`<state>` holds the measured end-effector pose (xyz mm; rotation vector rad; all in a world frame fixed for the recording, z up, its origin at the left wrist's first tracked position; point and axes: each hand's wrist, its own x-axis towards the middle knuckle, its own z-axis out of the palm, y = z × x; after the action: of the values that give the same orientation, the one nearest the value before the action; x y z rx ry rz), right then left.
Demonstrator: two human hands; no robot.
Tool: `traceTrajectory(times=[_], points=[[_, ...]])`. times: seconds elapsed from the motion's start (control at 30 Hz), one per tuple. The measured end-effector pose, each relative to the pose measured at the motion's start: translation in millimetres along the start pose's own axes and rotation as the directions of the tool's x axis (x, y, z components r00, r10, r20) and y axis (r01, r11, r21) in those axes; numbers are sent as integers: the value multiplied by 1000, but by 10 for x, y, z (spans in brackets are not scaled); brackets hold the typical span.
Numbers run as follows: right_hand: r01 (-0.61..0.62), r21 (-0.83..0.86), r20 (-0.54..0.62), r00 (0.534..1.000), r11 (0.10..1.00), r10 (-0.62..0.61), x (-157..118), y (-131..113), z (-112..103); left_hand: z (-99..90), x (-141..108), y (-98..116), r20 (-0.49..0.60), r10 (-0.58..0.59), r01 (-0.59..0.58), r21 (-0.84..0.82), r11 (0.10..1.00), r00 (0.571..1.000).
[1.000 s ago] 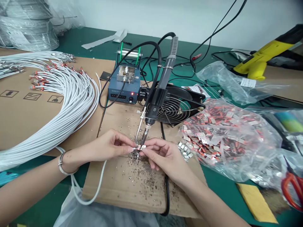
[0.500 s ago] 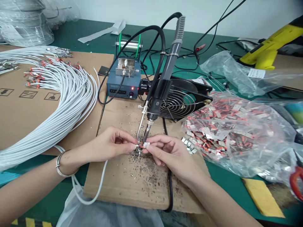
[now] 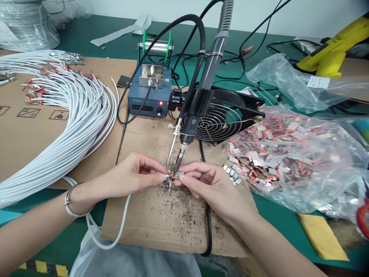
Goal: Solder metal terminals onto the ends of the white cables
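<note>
My left hand [image 3: 138, 174] pinches the end of a white cable [image 3: 124, 220] between thumb and forefinger; the rest of the cable loops down past my wrist. In my right hand [image 3: 206, 182], thumb and forefinger close on a small metal tab [image 3: 180, 174] with an orange part. Cable end and tab meet under the tip of a mounted soldering iron [image 3: 192, 121], beside the bent solder feed tube [image 3: 172, 152]. My fingertips and the iron partly hide the joint, so I cannot tell whether it is soldered.
Solder debris [image 3: 184, 206] litters the cardboard [image 3: 138, 231]. Behind stand a blue solder feeder [image 3: 148, 100] and a black fan [image 3: 219, 121]. At left lies a bundle of white cables [image 3: 83, 127]; at right, a plastic bag of orange-and-metal tabs [image 3: 288, 154] and a yellow sponge [image 3: 324, 236].
The view has shifted slightly. Both hands keep their pinch beneath the iron tip, and the metal tab looks slightly turned, its face now greyer.
</note>
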<state>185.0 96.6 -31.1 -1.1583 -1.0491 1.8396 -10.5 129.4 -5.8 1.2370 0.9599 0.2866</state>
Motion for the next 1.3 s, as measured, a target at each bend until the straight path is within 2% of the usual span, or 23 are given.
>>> traceTrajectory(times=[0.2, 0.4, 0.53, 1.0, 1.3], points=[[43, 21, 28, 999, 999, -44, 0, -16, 1, -6, -8, 15, 37, -20, 21, -26, 999, 999], [54, 27, 22, 998, 998, -55, 15, 9, 3, 9, 13, 9, -16, 27, -26, 36, 999, 1000], [56, -5, 19, 998, 998, -56, 18, 21, 7, 11, 1, -1, -12, 34, -34, 33, 999, 999], [27, -64, 10, 1000, 998, -26, 9, 0, 10, 22, 11, 15, -45, -1, 4, 59, 998, 999], [83, -11, 72, 994, 996, -82, -13, 12, -22, 24, -11, 23, -19, 36, -35, 64, 997, 999]])
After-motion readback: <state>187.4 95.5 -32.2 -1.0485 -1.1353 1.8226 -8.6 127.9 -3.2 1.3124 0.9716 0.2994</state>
